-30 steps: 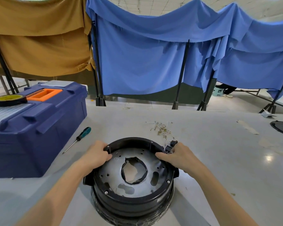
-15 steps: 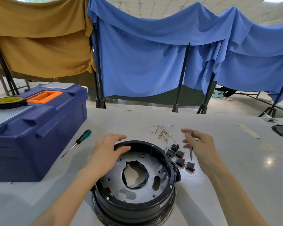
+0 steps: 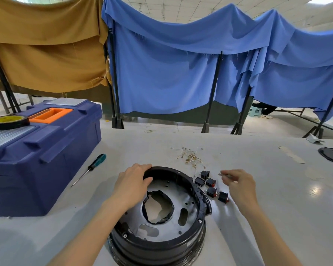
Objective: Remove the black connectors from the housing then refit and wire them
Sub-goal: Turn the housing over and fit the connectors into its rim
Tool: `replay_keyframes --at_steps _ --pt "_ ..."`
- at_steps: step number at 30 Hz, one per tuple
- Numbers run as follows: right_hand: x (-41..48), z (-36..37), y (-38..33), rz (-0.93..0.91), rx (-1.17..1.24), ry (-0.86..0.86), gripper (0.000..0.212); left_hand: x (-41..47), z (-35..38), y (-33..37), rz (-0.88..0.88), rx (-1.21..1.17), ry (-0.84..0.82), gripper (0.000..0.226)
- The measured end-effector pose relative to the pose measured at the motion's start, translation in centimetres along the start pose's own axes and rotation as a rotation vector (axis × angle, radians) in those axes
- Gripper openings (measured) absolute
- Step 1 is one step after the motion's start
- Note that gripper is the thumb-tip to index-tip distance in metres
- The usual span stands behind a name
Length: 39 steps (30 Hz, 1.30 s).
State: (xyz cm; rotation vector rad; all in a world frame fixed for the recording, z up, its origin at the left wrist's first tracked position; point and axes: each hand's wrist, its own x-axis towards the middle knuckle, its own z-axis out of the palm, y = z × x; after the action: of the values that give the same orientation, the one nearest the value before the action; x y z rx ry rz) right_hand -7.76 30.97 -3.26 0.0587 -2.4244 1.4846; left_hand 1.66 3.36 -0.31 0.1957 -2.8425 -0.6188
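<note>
Holding the housing [image 3: 161, 244] with connectors [image 3: 211, 191] loose beside it

Your left hand [image 3: 132, 182] grips the housing's far rim. The housing sits at the near edge of the tabletop [image 3: 277, 208]. Five black connectors lie just right of it. Your right hand [image 3: 240, 186] hovers over them, but blur hides whether it pinches anything.

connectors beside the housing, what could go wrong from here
The five loose connectors lie close by the right hand, which pinches a small piece; a sweep could scatter them. The wire terminals lie in a tangled pile, easy to mix up. The left hand grips the housing rim; it could shift.
</note>
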Motion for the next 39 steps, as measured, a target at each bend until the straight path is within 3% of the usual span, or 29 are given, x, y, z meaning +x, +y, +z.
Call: replay_keyframes --at_steps 9,17,20,26,31,36,39 --pt "0.2 1.1 2.2 0.019 -0.283 -0.036 0.023 0.0 0.2 -0.3 0.008 -0.004 0.006 0.046" --pt "-0.2 0.6 1.5 -0.041 -0.284 -0.031 0.017 -0.1 0.2 -0.6 0.028 -0.013 0.004 0.048" --pt "0.2 -0.3 0.7 -0.013 -0.385 -0.155 0.011 -0.3 0.1 -0.8 0.041 -0.013 -0.006 0.05" --pt "0.1 -1.1 -0.3 0.042 -0.718 -0.381 0.033 -0.8 0.1 -0.8 0.074 -0.028 -0.011 0.048" --pt "-0.1 -1.1 -0.5 0.067 -0.654 -0.381 0.026 -0.8 -0.1 -0.6 0.077 -0.023 -0.008 0.048" --pt "-0.5 -1.7 -1.2 0.107 -0.564 -0.459 0.034 -0.9 -0.2 -0.5 0.082 -0.021 -0.006 0.048" --pt "-0.9 -2.3 -2.2 0.044 -0.332 -0.429 0.031 -0.9 -0.2 -0.6 0.089 -0.041 -0.002 0.045"
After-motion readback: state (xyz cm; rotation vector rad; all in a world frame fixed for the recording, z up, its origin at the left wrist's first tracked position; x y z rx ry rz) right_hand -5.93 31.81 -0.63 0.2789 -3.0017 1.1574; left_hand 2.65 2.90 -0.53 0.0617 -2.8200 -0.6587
